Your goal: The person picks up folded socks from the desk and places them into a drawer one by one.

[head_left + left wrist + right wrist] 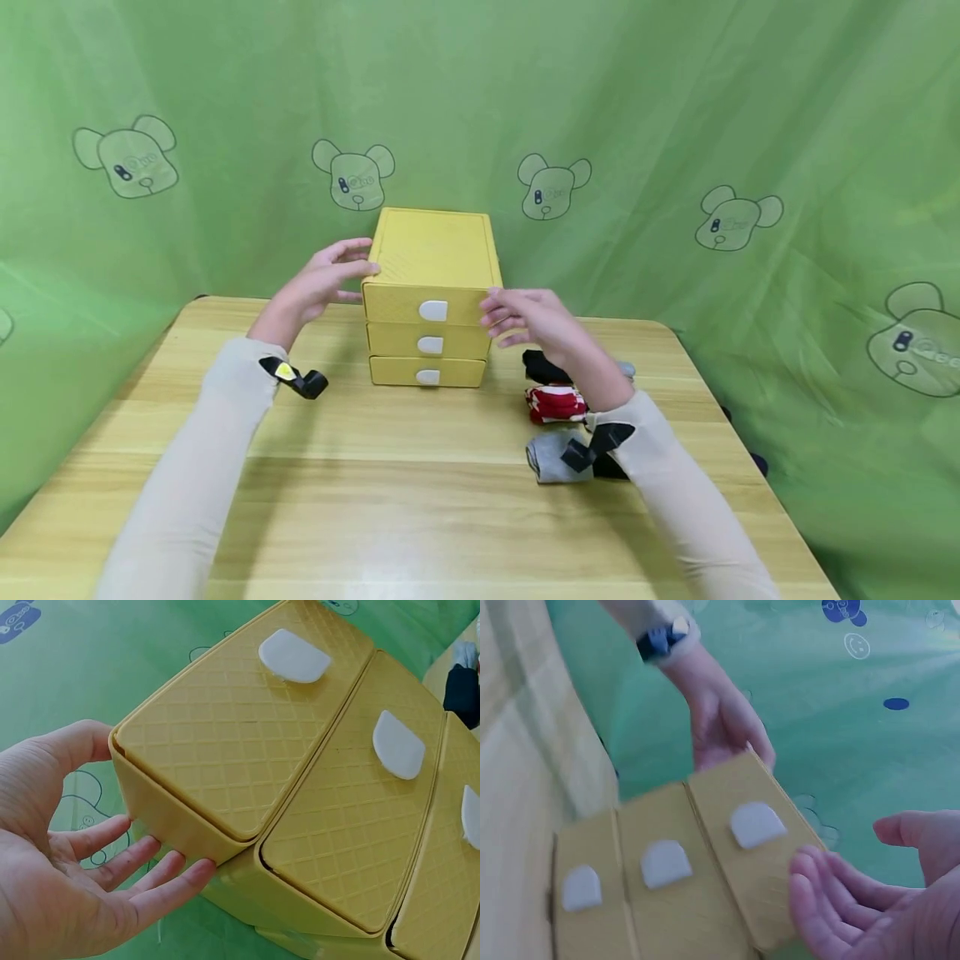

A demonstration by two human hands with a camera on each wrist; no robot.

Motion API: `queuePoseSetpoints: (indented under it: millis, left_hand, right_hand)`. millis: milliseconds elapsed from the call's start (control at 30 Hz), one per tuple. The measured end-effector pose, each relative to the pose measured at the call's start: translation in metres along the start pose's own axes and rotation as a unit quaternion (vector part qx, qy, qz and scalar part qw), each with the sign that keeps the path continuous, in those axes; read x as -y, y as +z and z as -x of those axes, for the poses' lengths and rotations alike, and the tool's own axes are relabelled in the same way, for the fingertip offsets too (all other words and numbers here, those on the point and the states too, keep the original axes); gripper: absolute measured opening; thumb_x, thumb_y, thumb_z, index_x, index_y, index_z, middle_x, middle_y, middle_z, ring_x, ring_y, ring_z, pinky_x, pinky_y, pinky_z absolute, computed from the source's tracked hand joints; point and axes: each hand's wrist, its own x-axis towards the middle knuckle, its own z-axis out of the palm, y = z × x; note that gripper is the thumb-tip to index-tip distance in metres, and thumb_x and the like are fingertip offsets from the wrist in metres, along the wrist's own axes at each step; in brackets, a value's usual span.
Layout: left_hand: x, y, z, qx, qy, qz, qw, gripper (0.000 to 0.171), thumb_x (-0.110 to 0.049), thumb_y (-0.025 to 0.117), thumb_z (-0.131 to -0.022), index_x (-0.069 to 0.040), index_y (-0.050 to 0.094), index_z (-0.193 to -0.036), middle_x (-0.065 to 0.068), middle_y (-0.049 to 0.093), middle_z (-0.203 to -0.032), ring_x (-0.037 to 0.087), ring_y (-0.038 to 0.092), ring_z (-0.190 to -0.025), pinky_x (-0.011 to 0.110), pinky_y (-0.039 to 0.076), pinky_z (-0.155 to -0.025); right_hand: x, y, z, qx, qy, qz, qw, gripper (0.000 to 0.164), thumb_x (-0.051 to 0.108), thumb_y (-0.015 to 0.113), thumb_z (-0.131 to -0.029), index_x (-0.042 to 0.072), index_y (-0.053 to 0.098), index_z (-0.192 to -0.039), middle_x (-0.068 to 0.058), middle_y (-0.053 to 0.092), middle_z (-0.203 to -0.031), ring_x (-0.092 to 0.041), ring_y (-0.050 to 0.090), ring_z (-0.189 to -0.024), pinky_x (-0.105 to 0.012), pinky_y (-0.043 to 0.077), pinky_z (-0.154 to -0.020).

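Observation:
A yellow three-drawer box with white pull tabs stands near the back of the table, its drawers closed. My left hand is at its upper left side. In the left wrist view the thumb reaches the top edge, and the outstretched fingertips lie along the side wall. At the upper right front corner is my right hand, its fingers loosely bent. The right wrist view has those fingertips right at the box's edge, with the thumb held away from it.
Rolled cloth pieces lie right of the box: a black one, a red and white one and a grey one, partly behind the right forearm. A green curtain with bear outlines hangs behind the wooden table.

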Motion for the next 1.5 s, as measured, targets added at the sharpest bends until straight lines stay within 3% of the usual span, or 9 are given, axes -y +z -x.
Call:
queuePoseSetpoints:
  millis: [100,233,467,600,733,867,1033,1233,1500]
  left_hand:
    - [0.000,-0.003,-0.001,0.002,-0.003,0.009,1.0000,0.072,-0.015,0.064,-0.099,-0.017,0.028,-0.161,0.014,0.032,-0.162,0.031,0.041,-0.141,0.056,0.043,-0.116]
    - [0.002,-0.005,-0.002,0.002,-0.005,0.028,0.9996,0.070,-0.014,0.063,-0.100,-0.016,0.029,-0.161,0.014,0.033,-0.161,0.030,0.041,-0.141,0.057,0.040,-0.117]
    - [0.003,-0.003,-0.003,0.007,-0.012,0.042,0.9990,0.070,-0.013,0.063,-0.100,-0.017,0.029,-0.161,0.013,0.032,-0.163,0.032,0.039,-0.144,0.058,0.038,-0.118]
    - [0.002,-0.002,-0.003,0.005,-0.020,0.046,0.9987,0.071,-0.013,0.063,-0.100,-0.017,0.028,-0.161,0.013,0.029,-0.166,0.033,0.037,-0.147,0.058,0.038,-0.119]
    - [0.001,-0.002,-0.003,0.003,-0.027,0.052,0.9983,0.072,-0.013,0.064,-0.100,-0.018,0.027,-0.162,0.013,0.027,-0.167,0.033,0.035,-0.148,0.058,0.037,-0.119]
    - [0.000,-0.001,-0.002,0.000,-0.027,0.058,0.9979,0.071,-0.012,0.063,-0.100,-0.017,0.028,-0.161,0.013,0.027,-0.167,0.033,0.035,-0.149,0.059,0.037,-0.119]
    - [0.000,-0.001,-0.002,-0.001,-0.027,0.064,0.9976,0.071,-0.011,0.062,-0.100,-0.017,0.027,-0.162,0.013,0.026,-0.168,0.033,0.034,-0.149,0.059,0.036,-0.120]
    - [0.000,-0.001,-0.002,0.000,-0.028,0.064,0.9976,0.071,-0.011,0.062,-0.100,-0.017,0.027,-0.162,0.013,0.025,-0.167,0.033,0.034,-0.150,0.059,0.037,-0.119]
    - [0.001,-0.001,-0.002,0.002,-0.027,0.059,0.9979,0.072,-0.012,0.063,-0.100,-0.018,0.027,-0.162,0.013,0.026,-0.167,0.033,0.035,-0.148,0.059,0.037,-0.119]
  right_hand:
    - [-0.004,0.010,-0.006,0.066,0.055,-0.018,0.996,0.053,0.039,0.051,-0.106,-0.005,0.058,-0.135,-0.001,0.076,-0.098,-0.016,0.071,-0.084,-0.029,0.062,-0.074]
    - [-0.014,0.021,-0.019,0.123,0.108,-0.037,0.986,0.060,0.046,0.044,-0.107,-0.001,0.053,-0.143,-0.004,0.076,-0.111,-0.016,0.072,-0.089,-0.029,0.061,-0.079]
    - [-0.031,0.032,-0.037,0.184,0.132,-0.101,0.969,0.071,0.055,0.034,-0.107,0.000,0.044,-0.150,-0.014,0.064,-0.139,-0.018,0.070,-0.103,-0.031,0.059,-0.092]
    - [-0.031,0.040,-0.040,0.177,0.130,-0.116,0.969,0.072,0.058,0.036,-0.106,0.002,0.047,-0.149,-0.011,0.065,-0.139,-0.023,0.066,-0.117,-0.039,0.053,-0.107]
    - [-0.030,0.047,-0.042,0.141,0.132,-0.127,0.973,0.073,0.060,0.040,-0.104,0.002,0.051,-0.146,-0.005,0.074,-0.123,-0.022,0.066,-0.119,-0.044,0.045,-0.115]
    - [-0.028,0.053,-0.043,0.107,0.137,-0.130,0.976,0.071,0.058,0.044,-0.104,0.000,0.054,-0.143,0.002,0.076,-0.106,-0.015,0.071,-0.105,-0.034,0.054,-0.097]
    - [-0.025,0.057,-0.042,0.085,0.132,-0.132,0.979,0.065,0.053,0.047,-0.104,0.000,0.057,-0.140,0.005,0.077,-0.095,-0.012,0.072,-0.094,-0.024,0.057,-0.076]
    - [-0.028,0.060,-0.033,0.074,0.098,-0.109,0.986,0.061,0.051,0.052,-0.102,-0.001,0.064,-0.131,0.003,0.079,-0.093,-0.009,0.072,-0.080,-0.023,0.058,-0.070]
    - [-0.034,0.067,-0.005,0.046,0.073,-0.074,0.993,0.065,0.053,0.056,-0.100,-0.003,0.066,-0.130,0.003,0.078,-0.086,-0.009,0.070,-0.072,-0.023,0.059,-0.067]
